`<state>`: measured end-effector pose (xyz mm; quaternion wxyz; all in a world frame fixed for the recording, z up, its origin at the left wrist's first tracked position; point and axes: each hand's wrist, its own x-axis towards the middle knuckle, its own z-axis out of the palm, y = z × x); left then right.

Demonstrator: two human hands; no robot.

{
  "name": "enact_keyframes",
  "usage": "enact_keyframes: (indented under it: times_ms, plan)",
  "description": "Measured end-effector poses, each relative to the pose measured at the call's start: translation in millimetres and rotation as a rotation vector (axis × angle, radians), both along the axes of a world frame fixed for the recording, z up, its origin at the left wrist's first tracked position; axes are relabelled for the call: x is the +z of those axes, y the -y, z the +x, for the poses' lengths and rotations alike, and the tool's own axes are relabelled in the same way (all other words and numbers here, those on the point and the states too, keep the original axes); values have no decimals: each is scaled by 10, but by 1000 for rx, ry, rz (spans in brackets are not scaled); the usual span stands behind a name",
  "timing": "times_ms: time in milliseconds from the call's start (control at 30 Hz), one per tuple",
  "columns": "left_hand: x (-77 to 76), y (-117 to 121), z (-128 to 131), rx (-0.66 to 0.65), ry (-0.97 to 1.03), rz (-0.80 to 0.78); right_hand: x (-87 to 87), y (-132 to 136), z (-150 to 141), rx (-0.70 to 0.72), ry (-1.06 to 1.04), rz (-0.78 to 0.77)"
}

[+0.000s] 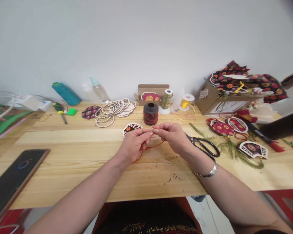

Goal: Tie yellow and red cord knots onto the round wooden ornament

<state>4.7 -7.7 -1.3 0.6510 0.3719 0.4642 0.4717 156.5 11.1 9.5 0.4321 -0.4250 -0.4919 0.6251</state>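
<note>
Over the middle of the wooden table, my left hand [137,142] and my right hand [170,134] meet fingertip to fingertip. Both pinch a thin red cord [150,148], which loops down below the fingers toward the table. The exact point where the cord is held is hidden by the fingertips. Just beyond my hands stands a black spool of dark red cord [150,114]. An octagonal ornament with a pale lattice frame [131,128] lies behind my left hand. Black-handled scissors [205,146] rest beside my right wrist.
Pale cut-out frames [112,110] are piled at the back left. Green [166,100] and yellow [185,102] thread spools stand near a small open box [152,87]. Tasselled ornaments [252,150] and a fabric-filled carton [217,100] occupy the right. A phone [18,178] lies front left.
</note>
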Motion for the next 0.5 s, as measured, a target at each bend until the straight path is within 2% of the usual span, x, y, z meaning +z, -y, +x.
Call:
enact_keyframes:
  times_ms: [300,500]
  plan:
    - [47,11,11,-17,3,-9,20,-15,27,2,78,21]
    - [41,23,20,-1,-57,42,-8,-14,21,-1,79,41]
